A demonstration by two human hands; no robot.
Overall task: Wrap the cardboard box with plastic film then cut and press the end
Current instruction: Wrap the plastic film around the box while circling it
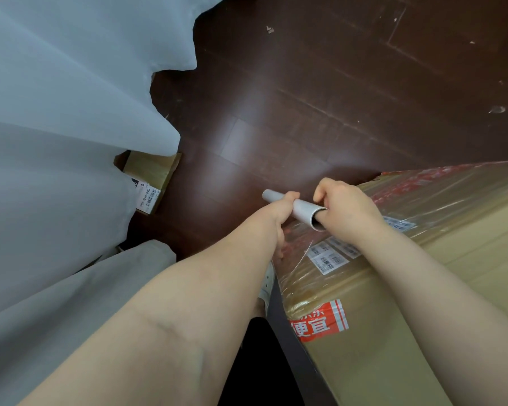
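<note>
My forearms (188,303) fill the near foreground, reaching down to the film roll (304,210), which I hold out level just beside the top corner of the cardboard box (423,303). My left hand (284,207) is clenched around the middle of the tube. My right hand (348,200) grips the near end, with one digit pushed inside the open core and the others curled. The roll looks nearly spent, almost down to the grey tube. Plastic film (452,197) already lies glossy and wrinkled over the far part of the box and across the barcode labels (326,257), and a taut sheet runs from the roll down to that corner. The nearer cardboard by the red tape (320,320) looks bare, so I judge the wrapping partly done; more turns, the cut and the pressing of the end are left. To my left a pale curtain (56,112) hangs close, with a small carton (151,177) on the dark wooden floor (305,98) beneath it. My shoe (267,285) stands right against the box. The gap there is narrow, which could hamper carrying the roll around.
</note>
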